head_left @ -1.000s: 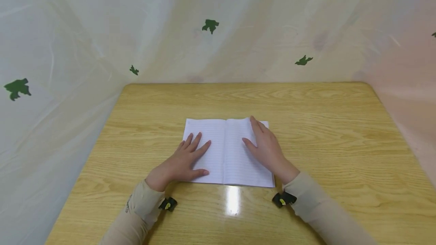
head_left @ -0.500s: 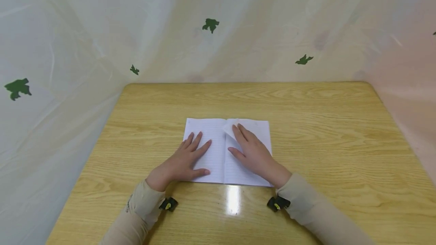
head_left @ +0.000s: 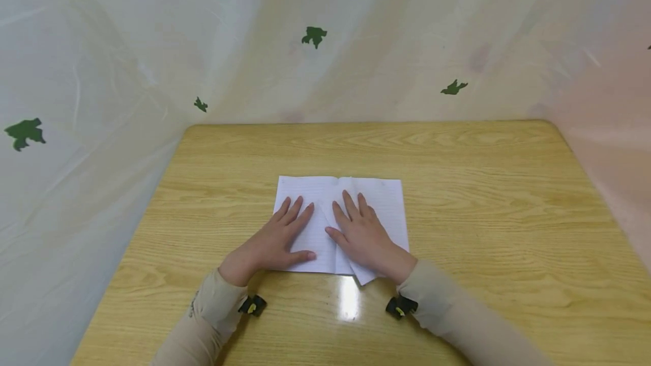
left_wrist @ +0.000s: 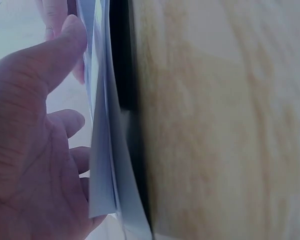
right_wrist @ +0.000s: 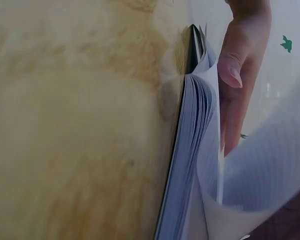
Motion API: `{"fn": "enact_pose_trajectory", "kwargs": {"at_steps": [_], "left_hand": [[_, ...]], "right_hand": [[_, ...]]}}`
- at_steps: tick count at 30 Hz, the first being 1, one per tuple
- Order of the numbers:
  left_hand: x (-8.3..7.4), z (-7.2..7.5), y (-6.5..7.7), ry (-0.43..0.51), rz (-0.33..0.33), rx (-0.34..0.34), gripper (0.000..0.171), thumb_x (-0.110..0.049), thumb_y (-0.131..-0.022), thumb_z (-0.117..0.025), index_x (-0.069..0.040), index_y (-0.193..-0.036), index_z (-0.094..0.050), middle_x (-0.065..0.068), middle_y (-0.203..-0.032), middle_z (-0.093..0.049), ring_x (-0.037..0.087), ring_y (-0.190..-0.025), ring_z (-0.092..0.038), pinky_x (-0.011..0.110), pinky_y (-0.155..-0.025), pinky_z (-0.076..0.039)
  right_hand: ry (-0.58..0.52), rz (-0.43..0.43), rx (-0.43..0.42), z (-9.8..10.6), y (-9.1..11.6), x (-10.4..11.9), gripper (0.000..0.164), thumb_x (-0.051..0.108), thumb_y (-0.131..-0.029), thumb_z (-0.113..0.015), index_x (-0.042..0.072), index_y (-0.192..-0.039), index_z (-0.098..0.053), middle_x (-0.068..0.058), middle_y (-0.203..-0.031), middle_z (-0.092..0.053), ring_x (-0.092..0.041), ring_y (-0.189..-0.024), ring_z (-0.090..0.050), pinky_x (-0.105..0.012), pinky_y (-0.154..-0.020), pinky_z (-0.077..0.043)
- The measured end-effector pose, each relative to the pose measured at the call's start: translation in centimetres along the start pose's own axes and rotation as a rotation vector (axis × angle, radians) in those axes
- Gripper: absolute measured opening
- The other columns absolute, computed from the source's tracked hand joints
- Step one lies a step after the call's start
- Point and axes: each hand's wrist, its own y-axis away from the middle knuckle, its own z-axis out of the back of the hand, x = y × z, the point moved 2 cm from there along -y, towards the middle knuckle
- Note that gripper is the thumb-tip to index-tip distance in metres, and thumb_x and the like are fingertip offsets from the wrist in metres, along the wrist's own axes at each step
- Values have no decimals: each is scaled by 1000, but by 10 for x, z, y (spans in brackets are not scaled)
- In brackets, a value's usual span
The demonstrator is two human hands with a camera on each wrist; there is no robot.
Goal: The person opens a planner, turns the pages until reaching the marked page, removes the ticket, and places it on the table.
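Observation:
An open notebook (head_left: 297,185) with lined white pages lies on the wooden table. My left hand (head_left: 274,240) rests on its left page, fingers spread and thumb pointing inward. My right hand (head_left: 363,236) lies with straight fingers over a loose leaf (head_left: 362,274) that is folded toward the spine, its lower corner sticking out past the notebook's bottom edge. In the right wrist view the lifted leaf (right_wrist: 270,170) curls up from the stack of pages (right_wrist: 185,150). The left wrist view shows the left palm (left_wrist: 35,165) beside the page edges.
The wooden table (head_left: 498,196) stretches out around the notebook on all sides. Behind it hangs a pale curtain (head_left: 376,72) with green leaf and bird shapes. Black wrist straps (head_left: 251,305) sit at the beige sleeves (head_left: 447,304).
My right hand has slid leftward from the right page's outer edge toward the spine, bringing a leaf over with it. My left hand has stayed nearly still.

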Motion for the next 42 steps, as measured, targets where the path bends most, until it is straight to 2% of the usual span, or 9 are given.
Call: {"fn": "enact_pose_trajectory", "kwargs": {"at_steps": [9,15,23,29,36,42], "left_hand": [[-1,1,1,32,20,-13,91,-57,-90,-59,-9,-156,-18,26,-159,-4,46,-145,-3,56,-115,-17],[-1,1,2,57,43,-17,91,-58,-89,-60,-11,-156,-19,27,-159,4,44,-145,0,57,-114,-18],[-3,1,3,72,58,-28,88,-58,-89,-60,-9,-155,-26,28,-158,8,50,-143,5,64,-109,-22],[-1,0,2,38,54,-32,87,-57,-89,-59,-8,-154,-27,28,-157,12,51,-142,10,65,-109,-19],[-1,1,3,19,55,-30,88,-57,-89,-59,-9,-155,-26,28,-158,10,51,-142,11,65,-109,-19],[-1,1,2,-12,64,-24,88,-61,-89,-56,-13,-156,-23,27,-158,10,51,-141,17,66,-108,-21]], "right_hand": [[37,35,-6,-4,-1,13,64,47,-103,-37,2,-149,-37,-24,-158,-17,-54,-141,-9,-61,-112,-23],[11,41,2,-7,-2,19,68,50,-103,-37,1,-150,-34,-23,-159,-13,-50,-143,-5,-56,-114,-20],[-26,74,-10,-9,-2,25,69,48,-103,-36,-3,-149,-32,-26,-159,-9,-48,-144,-3,-51,-116,-18],[-47,87,-2,-10,1,28,70,48,-103,-37,-4,-150,-31,-28,-158,-7,-45,-145,-2,-51,-115,-21],[-95,69,22,-9,6,32,72,50,-103,-35,-4,-151,-27,-29,-158,-1,-43,-146,2,-57,-104,-36],[-117,97,65,-11,9,34,72,49,-104,-33,-4,-151,-25,-26,-159,-2,-40,-146,1,-54,-110,-30]]}}
